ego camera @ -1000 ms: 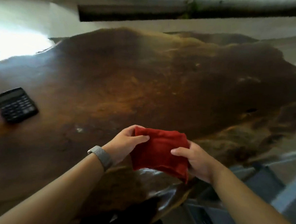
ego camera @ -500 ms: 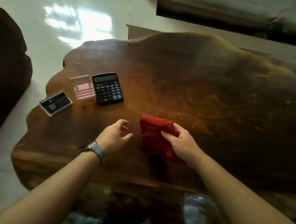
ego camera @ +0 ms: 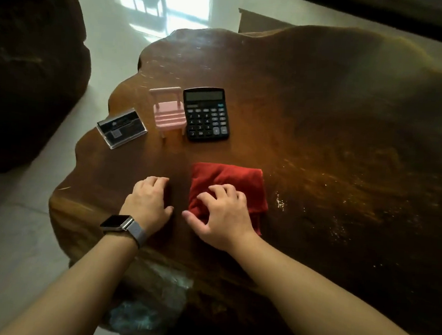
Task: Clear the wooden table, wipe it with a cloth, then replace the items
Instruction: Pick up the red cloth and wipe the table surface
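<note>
A folded red cloth (ego camera: 229,179) lies on the dark wooden table (ego camera: 334,138) near its front left. My right hand (ego camera: 223,214) rests on the cloth's near part, fingers curled into the fabric. My left hand (ego camera: 148,201), with a watch on the wrist, lies on the bare wood just left of the cloth, fingers bent, holding nothing. Behind the hands stand a black calculator (ego camera: 206,114), a small pink toy chair (ego camera: 168,111) and a clear card holder (ego camera: 121,128), side by side near the table's left edge.
Pale specks of dust (ego camera: 280,201) dot the wood right of the cloth. A large dark wooden piece (ego camera: 25,70) stands at the left across a strip of glossy white floor (ego camera: 8,244). Crumpled plastic (ego camera: 150,306) lies under the table's front edge.
The view swung left, bringing the calculator, chair and card holder into sight. The cloth went from both hands down onto the table. My left hand let go and settled on the wood.
</note>
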A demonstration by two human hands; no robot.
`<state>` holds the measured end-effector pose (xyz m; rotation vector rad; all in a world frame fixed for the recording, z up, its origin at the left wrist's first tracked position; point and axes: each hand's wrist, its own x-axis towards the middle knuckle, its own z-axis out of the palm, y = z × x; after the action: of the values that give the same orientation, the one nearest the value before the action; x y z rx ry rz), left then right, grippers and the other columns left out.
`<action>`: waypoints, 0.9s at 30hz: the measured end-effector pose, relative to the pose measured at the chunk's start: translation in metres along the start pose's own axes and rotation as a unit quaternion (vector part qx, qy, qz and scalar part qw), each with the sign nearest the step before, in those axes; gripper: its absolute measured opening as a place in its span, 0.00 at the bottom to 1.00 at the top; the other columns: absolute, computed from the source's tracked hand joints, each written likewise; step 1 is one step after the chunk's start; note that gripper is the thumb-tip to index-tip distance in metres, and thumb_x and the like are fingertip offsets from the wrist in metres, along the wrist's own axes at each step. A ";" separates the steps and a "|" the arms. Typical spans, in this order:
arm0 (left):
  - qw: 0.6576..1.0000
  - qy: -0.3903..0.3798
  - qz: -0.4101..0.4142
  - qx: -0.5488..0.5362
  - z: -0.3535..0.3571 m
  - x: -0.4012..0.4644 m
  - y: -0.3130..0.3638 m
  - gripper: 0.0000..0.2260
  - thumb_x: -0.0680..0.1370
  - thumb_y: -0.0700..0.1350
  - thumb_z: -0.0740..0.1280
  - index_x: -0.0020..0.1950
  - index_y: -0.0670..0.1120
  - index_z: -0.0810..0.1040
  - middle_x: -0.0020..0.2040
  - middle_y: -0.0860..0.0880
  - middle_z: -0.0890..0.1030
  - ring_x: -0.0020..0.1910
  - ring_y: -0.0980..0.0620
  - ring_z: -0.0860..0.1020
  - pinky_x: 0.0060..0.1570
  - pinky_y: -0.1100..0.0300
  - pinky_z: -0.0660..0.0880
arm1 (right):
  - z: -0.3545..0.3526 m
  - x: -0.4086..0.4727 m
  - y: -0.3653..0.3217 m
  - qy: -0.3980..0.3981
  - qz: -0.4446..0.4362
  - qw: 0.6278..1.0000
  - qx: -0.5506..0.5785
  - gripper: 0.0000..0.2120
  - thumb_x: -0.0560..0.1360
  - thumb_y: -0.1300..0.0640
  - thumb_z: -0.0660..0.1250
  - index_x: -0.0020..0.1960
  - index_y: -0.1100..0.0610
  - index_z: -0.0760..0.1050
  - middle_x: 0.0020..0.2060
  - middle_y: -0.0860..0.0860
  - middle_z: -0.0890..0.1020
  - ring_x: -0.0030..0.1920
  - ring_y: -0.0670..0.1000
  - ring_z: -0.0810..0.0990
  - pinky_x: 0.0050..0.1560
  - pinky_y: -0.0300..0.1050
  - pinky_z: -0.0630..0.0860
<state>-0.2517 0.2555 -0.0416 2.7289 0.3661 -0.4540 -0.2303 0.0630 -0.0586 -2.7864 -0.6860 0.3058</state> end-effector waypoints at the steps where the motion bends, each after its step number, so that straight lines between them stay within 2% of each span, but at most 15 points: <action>1: 1.000 0.005 -0.003 0.003 0.001 -0.002 -0.003 0.33 0.71 0.53 0.73 0.74 0.48 0.66 0.71 0.47 0.70 0.69 0.44 0.67 0.64 0.45 0.72 | 0.003 0.007 0.002 0.024 0.010 1.000 0.005 0.28 0.75 0.31 0.57 0.66 0.47 0.76 0.69 0.56 0.75 0.70 0.62 0.67 0.66 0.67 0.64; 3: 1.000 0.008 -0.009 0.014 0.004 -0.005 -0.009 0.38 0.69 0.57 0.75 0.75 0.49 0.65 0.73 0.47 0.67 0.73 0.44 0.63 0.67 0.45 0.70 | 0.011 0.022 0.006 0.006 0.030 0.999 -0.013 0.31 0.77 0.32 0.51 0.76 0.43 0.65 0.78 0.57 0.64 0.78 0.64 0.53 0.74 0.71 0.47; 4: 1.000 0.007 -0.012 0.019 0.004 -0.006 -0.010 0.40 0.68 0.59 0.75 0.75 0.50 0.64 0.74 0.47 0.66 0.74 0.43 0.62 0.68 0.45 0.68 | 0.016 0.027 0.008 -0.012 0.034 0.999 -0.025 0.33 0.77 0.31 0.48 0.79 0.42 0.57 0.81 0.56 0.57 0.80 0.63 0.44 0.74 0.70 0.38; 6: 1.000 0.005 -0.011 0.025 0.006 -0.007 -0.012 0.44 0.65 0.63 0.76 0.76 0.50 0.63 0.76 0.47 0.65 0.76 0.43 0.59 0.69 0.45 0.67 | 0.026 0.031 0.010 -0.023 0.029 0.998 -0.043 0.36 0.77 0.30 0.46 0.81 0.42 0.48 0.82 0.55 0.50 0.79 0.62 0.36 0.72 0.69 0.29; 10: 0.999 0.006 0.007 0.041 0.006 -0.007 -0.006 0.49 0.61 0.65 0.77 0.76 0.50 0.63 0.76 0.47 0.64 0.76 0.43 0.58 0.70 0.45 0.65 | 0.032 0.028 0.017 -0.009 0.026 0.999 -0.046 0.38 0.75 0.30 0.49 0.82 0.43 0.48 0.82 0.54 0.49 0.80 0.61 0.37 0.74 0.67 0.31; 17: 0.996 -0.007 0.049 0.068 0.011 -0.002 0.038 0.50 0.61 0.65 0.77 0.77 0.51 0.61 0.77 0.47 0.62 0.77 0.43 0.57 0.70 0.43 0.66 | 0.023 -0.003 0.068 0.003 0.055 0.998 -0.031 0.33 0.78 0.38 0.48 0.82 0.45 0.50 0.82 0.53 0.50 0.81 0.59 0.40 0.76 0.64 0.35; 27: 0.982 -0.072 0.127 0.119 0.042 0.010 0.159 0.55 0.60 0.70 0.74 0.79 0.53 0.53 0.80 0.49 0.54 0.79 0.45 0.50 0.73 0.43 0.60 | -0.006 -0.102 0.208 0.040 0.225 0.973 -0.022 0.30 0.80 0.38 0.48 0.81 0.42 0.51 0.82 0.50 0.52 0.81 0.58 0.43 0.78 0.63 0.40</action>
<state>-0.2054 0.0973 -0.0352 2.8939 -0.0818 -0.6549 -0.2291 -0.1653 -0.0998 -2.9515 -0.0321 0.2611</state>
